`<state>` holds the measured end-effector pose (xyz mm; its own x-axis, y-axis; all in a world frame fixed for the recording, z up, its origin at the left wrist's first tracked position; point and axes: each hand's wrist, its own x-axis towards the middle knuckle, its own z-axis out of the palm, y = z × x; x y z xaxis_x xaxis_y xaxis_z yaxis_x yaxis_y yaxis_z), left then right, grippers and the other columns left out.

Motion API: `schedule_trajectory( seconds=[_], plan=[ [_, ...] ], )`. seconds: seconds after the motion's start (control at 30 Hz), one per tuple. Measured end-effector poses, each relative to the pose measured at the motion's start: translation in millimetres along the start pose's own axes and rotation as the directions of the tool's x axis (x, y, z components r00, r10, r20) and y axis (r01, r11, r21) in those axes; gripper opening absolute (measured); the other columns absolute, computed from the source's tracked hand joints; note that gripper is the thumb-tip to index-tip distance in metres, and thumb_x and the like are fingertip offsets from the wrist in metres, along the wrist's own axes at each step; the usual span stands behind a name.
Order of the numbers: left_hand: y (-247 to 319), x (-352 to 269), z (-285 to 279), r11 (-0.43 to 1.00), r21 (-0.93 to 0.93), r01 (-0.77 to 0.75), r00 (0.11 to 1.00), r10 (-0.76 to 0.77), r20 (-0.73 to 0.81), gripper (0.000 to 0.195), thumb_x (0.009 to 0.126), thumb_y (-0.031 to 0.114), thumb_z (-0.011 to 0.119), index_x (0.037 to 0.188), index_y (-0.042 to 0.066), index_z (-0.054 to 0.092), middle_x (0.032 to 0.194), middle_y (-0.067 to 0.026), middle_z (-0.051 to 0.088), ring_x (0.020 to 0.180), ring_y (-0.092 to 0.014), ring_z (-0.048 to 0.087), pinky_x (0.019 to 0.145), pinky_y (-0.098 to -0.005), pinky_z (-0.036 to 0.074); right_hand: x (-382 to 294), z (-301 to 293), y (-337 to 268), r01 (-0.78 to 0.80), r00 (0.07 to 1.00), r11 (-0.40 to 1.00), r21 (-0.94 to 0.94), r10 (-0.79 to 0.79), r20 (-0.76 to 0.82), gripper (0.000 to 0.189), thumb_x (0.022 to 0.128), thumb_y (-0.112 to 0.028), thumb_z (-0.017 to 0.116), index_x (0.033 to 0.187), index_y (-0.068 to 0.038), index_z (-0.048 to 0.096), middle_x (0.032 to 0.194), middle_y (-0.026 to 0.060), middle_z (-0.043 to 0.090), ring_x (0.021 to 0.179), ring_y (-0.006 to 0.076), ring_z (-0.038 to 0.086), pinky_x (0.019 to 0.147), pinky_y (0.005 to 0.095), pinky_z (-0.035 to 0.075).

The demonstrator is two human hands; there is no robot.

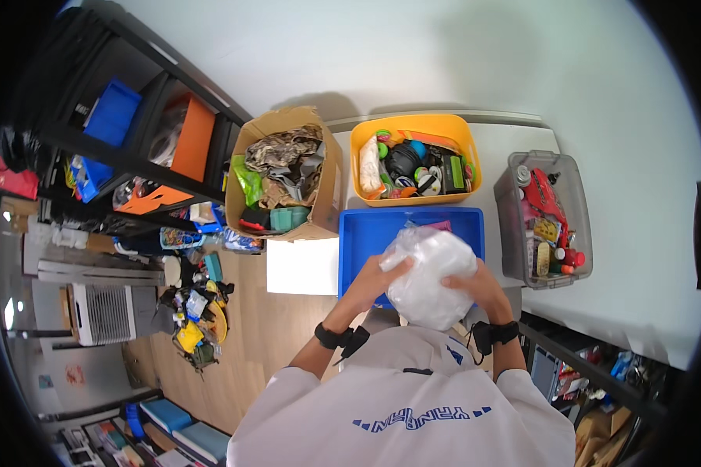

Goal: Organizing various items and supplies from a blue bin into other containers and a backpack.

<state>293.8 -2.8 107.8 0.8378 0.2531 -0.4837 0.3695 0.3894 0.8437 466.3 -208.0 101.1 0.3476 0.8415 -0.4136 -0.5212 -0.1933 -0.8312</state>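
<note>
My left hand (380, 280) and my right hand (479, 287) grip opposite sides of a bulky white translucent plastic bag (432, 271). What the bag contains, if anything, cannot be made out. It is held above the near part of a shallow blue plastic tray (359, 233) and hides much of the tray's inside. Behind the bag, a small pink item (441, 225) shows in the tray, next to a bit of clear plastic.
Beyond the tray stands a yellow bin (415, 202) of mixed goods. A cardboard box (330, 187) with camouflage cloth is at left; a grey lidless plastic tub (511, 233) of bottles at right. Black shelving (134, 160) rises on the far left. Assorted items (198, 315) lie on the wooden floor.
</note>
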Motion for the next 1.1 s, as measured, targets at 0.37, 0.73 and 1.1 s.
schedule_trajectory(
  seconds=[0.37, 0.73, 1.1],
  plan=[
    [23.4, -66.3, -1.2, 0.862, 0.506, 0.026, 0.997, -0.062, 0.055, 0.063, 0.089, 0.030, 0.079, 0.140, 0.000, 0.058, 0.124, -0.0170, 0.070, 0.113, -0.026, 0.067, 0.099, -0.0379, 0.051, 37.4, 25.8, -7.5, 0.072, 0.896, 0.889, -0.453, 0.141, 0.420, 0.070, 0.076, -0.021, 0.089, 0.138, -0.004, 0.060, 0.129, 0.0092, 0.068, 0.118, 0.0208, 0.062, 0.106, 0.0351, 0.046],
    [86.2, -72.7, -168.7, 0.944, 0.199, -0.264, 0.789, 0.330, -0.519, 0.031, 0.095, 0.016, 0.074, 0.116, -0.006, 0.070, 0.099, -0.0105, 0.075, 0.082, -0.014, 0.070, 0.070, -0.0294, 0.057, 67.6, 86.5, -18.3, 0.099, 0.993, 0.975, -0.199, -0.085, 0.079, 0.059, 0.100, -0.016, 0.068, 0.151, -0.006, 0.042, 0.143, 0.0192, 0.055, 0.120, 0.0269, 0.066, 0.096, 0.0346, 0.057],
    [128.2, 117.9, -396.4, 0.918, -0.265, -0.296, 0.870, 0.144, -0.471, 0.047, 0.106, 0.018, 0.057, 0.145, -0.002, 0.042, 0.139, -0.0211, 0.058, 0.115, -0.031, 0.066, 0.088, -0.0415, 0.061, 88.1, 174.3, -15.5, 0.072, 0.997, 0.951, -0.299, -0.073, 0.008, 0.043, 0.102, -0.017, 0.066, 0.140, -0.002, 0.054, 0.131, 0.0168, 0.065, 0.116, 0.0261, 0.068, 0.095, 0.0368, 0.058]
  ],
)
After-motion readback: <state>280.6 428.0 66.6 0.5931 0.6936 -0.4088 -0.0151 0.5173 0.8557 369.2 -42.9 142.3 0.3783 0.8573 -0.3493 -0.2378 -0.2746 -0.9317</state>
